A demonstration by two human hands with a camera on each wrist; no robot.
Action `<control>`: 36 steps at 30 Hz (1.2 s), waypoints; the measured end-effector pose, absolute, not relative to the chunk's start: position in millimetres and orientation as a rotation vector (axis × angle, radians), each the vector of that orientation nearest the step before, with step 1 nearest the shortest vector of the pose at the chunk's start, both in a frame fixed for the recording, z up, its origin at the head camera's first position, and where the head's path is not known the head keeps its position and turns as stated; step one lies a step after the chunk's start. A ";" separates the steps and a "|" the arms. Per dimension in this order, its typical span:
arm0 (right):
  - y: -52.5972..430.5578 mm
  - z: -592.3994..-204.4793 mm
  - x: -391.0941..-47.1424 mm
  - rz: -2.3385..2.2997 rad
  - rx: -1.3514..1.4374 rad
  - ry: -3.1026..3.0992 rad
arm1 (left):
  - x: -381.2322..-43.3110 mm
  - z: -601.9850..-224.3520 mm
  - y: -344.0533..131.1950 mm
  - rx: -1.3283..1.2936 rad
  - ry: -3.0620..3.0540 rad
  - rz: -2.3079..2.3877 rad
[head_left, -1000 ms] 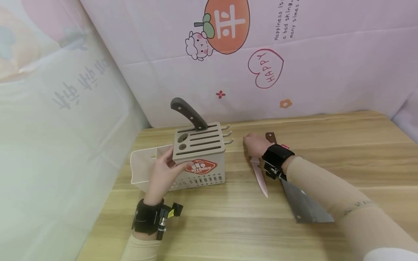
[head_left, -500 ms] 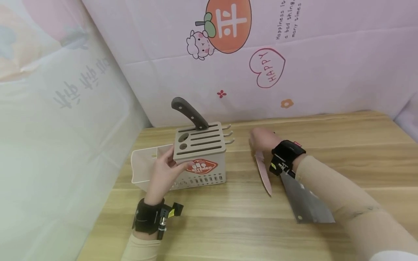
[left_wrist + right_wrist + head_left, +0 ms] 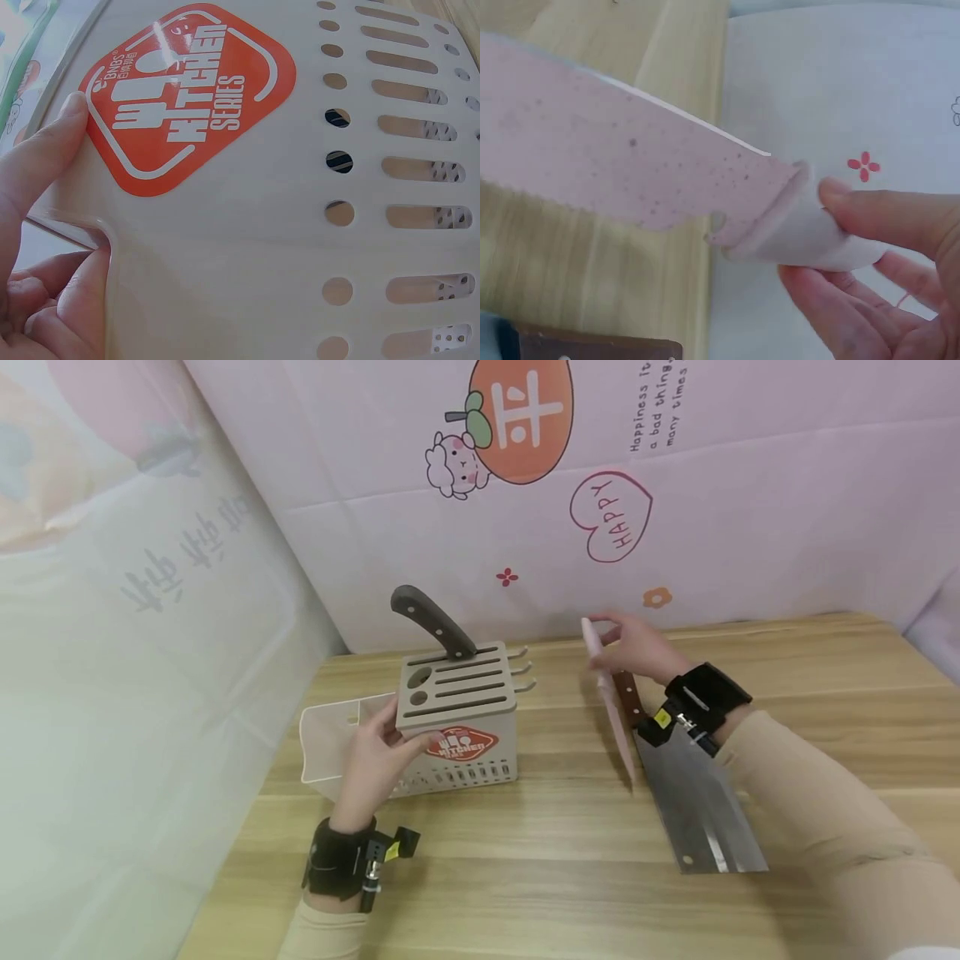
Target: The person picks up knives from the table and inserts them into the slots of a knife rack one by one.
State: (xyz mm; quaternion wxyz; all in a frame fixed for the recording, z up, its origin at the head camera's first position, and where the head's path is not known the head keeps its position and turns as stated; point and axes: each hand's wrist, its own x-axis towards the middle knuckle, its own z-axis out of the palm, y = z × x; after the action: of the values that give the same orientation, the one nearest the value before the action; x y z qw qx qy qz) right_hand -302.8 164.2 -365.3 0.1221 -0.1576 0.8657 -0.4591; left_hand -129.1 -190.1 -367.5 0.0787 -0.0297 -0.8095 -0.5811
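Note:
My right hand (image 3: 637, 647) pinches the pale handle (image 3: 810, 229) of a pink knife (image 3: 617, 727) between thumb and fingers. Its handle is raised toward the back wall, while the speckled blade (image 3: 630, 142) slants down toward the table with the tip nearest me. On the left, my left hand (image 3: 375, 768) grips the side of a beige knife holder (image 3: 505, 739), thumb across the front by the red label (image 3: 195, 97) and fingers tucked behind the edge. A dark-handled knife (image 3: 438, 625) stands in the holder's rear slot, its blade hidden inside.
A cleaver (image 3: 697, 802) lies flat to the right of the pink knife, its brown handle (image 3: 628, 693) partly under my right hand. Several hooks (image 3: 525, 668) stick out from the holder's right side. An open white compartment (image 3: 326, 739) adjoins its left. Printed cloth (image 3: 375, 568) hangs behind the table.
My right hand has moved right and back, raising the pink knife's handle from the table and swinging its blade rightward. The left hand and the holder stay put.

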 end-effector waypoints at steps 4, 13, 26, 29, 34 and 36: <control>167.7 -357.2 -297.9 -1.339 -0.485 2.574 | -129.0 -368.1 -190.3 -0.080 -2.429 -1.734; 160.5 -305.7 -268.3 -1.452 -0.660 2.681 | -127.9 -364.7 -190.8 -0.068 -2.432 -1.716; 144.6 -204.7 -227.4 -1.790 -0.886 2.677 | -130.2 -368.5 -189.3 -0.094 -2.419 -1.759; 135.0 -195.4 -220.7 -1.973 -0.959 2.618 | -129.4 -367.9 -190.1 -0.096 -2.422 -1.745; 109.9 -199.2 -219.0 -2.312 -1.132 2.365 | -127.7 -367.7 -190.1 -0.100 -2.409 -1.746; 98.5 -203.2 -221.0 -2.371 -1.201 2.274 | -127.2 -367.8 -188.2 -0.101 -2.410 -1.753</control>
State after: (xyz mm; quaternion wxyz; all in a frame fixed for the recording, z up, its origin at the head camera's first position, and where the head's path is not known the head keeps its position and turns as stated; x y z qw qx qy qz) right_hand -221.0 98.5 -203.2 -0.1769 -0.3380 0.6398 -0.6671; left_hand -127.2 -188.2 -367.8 0.0795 -0.0339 -0.8056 -0.5861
